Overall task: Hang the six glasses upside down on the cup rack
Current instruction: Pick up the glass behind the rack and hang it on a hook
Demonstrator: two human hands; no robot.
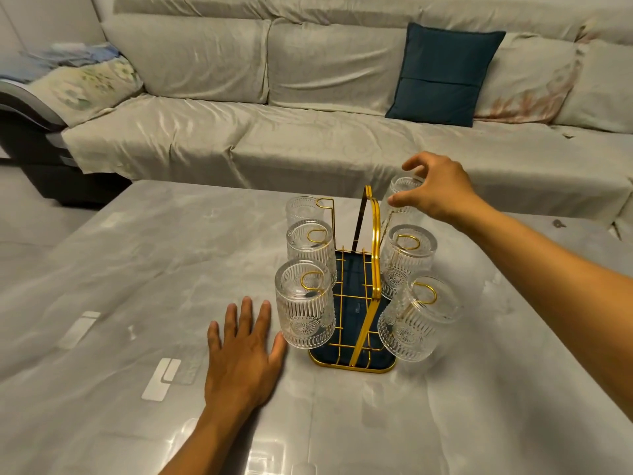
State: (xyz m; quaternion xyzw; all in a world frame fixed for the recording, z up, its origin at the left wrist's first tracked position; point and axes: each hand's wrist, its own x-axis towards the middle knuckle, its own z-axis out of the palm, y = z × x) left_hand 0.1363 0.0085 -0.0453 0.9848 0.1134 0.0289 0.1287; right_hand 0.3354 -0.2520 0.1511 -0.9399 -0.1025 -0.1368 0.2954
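Note:
A gold wire cup rack (376, 234) with a dark blue tray stands on the table. Ribbed clear glasses hang upside down on its hooks: a near left glass (305, 306), a middle left glass (310, 248), a far left glass (301, 207), a middle right glass (407, 258) and a near right glass (414, 320). My right hand (438, 190) hovers at the far right glass (402, 204), which is upside down and tilted. The thumb lies against its side and the fingers are spread above its base. My left hand (243, 351) rests flat on the table beside the near left glass.
The grey marble-look table (137, 303) has a glossy cover with taped patches at the left. A sofa (274, 132) under a pale cover runs behind it, with a dark blue cushion (445, 73) and a floral pillow (85, 87).

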